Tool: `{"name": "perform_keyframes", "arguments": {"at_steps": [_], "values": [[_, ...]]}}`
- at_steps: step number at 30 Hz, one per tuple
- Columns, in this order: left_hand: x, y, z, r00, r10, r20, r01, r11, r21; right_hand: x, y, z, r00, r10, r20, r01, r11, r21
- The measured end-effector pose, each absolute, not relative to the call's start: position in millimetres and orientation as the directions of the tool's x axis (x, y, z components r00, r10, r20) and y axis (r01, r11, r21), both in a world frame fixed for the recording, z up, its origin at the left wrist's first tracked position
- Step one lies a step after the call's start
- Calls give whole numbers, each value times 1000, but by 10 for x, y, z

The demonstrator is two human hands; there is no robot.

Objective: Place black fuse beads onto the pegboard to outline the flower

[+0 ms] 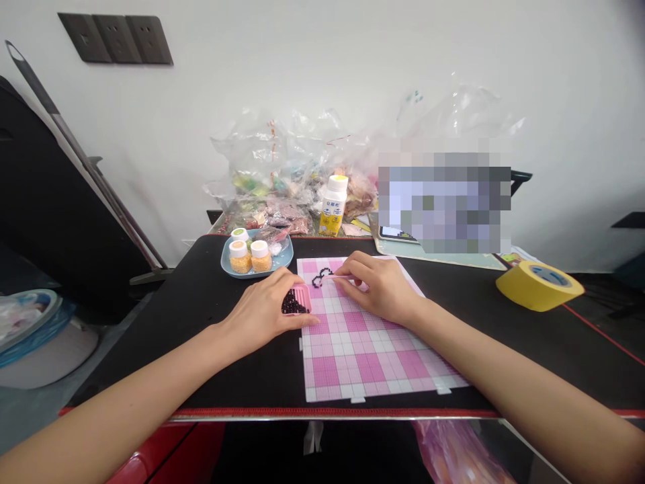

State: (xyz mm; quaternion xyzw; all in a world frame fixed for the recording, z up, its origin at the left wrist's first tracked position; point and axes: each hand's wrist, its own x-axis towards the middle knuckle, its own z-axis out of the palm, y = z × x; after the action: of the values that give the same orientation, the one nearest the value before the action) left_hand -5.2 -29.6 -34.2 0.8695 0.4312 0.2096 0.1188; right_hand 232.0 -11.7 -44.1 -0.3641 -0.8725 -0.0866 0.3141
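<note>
A pink and white checked pegboard (367,359) lies on the black table mat. My left hand (265,312) is curled around a small pink tray of dark beads (296,300) at the board's left edge. My right hand (380,286) rests on the board's upper part, pinching a thin pink tool (338,276). The tool's tip points at a short curved row of black beads (320,276) set on the board.
A blue dish (285,259) with three small bead jars stands behind the board. Clear bags of craft supplies (292,181) and a white and yellow bottle (333,205) are piled at the wall. A yellow tape roll (539,284) lies at right.
</note>
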Motion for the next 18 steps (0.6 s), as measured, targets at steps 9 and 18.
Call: {"name": "perform_keyframes", "arguments": {"at_steps": [9, 18], "values": [[-48, -293, -347, 540, 802, 253, 705, -596, 384, 2323, -112, -444, -536, 589, 604, 709, 703, -57], [-47, -296, -340, 536, 806, 250, 707, -591, 389, 2304, -97, -472, -577, 570, 585, 656, 750, -85]]}}
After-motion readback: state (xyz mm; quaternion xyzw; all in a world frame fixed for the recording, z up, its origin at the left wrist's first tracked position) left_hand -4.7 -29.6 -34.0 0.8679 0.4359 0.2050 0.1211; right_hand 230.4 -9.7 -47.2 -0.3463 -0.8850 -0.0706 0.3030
